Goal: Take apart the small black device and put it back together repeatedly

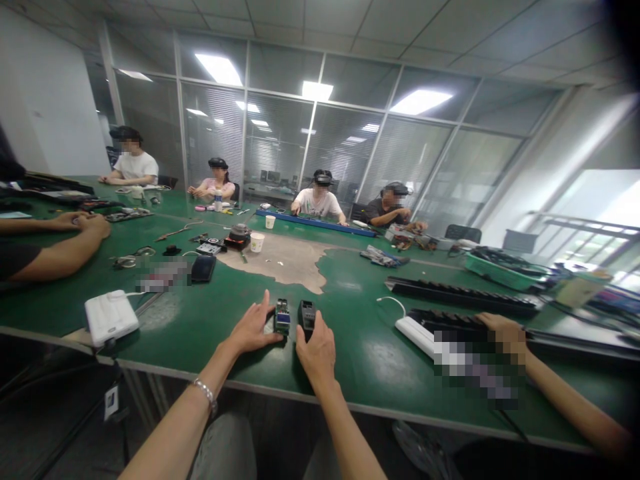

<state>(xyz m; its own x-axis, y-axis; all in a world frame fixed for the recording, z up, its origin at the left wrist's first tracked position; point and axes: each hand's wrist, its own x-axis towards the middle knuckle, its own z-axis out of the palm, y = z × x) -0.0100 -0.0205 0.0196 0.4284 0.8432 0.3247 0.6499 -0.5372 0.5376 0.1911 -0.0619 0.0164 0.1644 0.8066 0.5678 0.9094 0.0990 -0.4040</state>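
My left hand (253,330) rests on the green table (200,320) with its fingers spread, the fingertips touching a small device with a green circuit board (282,317). My right hand (316,347) lies just right of it. Its fingers curl round the near end of a small black casing (306,314). The two parts stand side by side, a little apart, near the table's front edge. A silver bracelet (207,392) is on my left wrist.
A white box (111,317) sits at the front left. On my right, a co-worker's hand (505,331) rests on black trays (460,293) beside a white power strip (415,333). Another person's forearms (60,247) lie at the left. Several people sit along the far side with tools and a paper cup (257,241).
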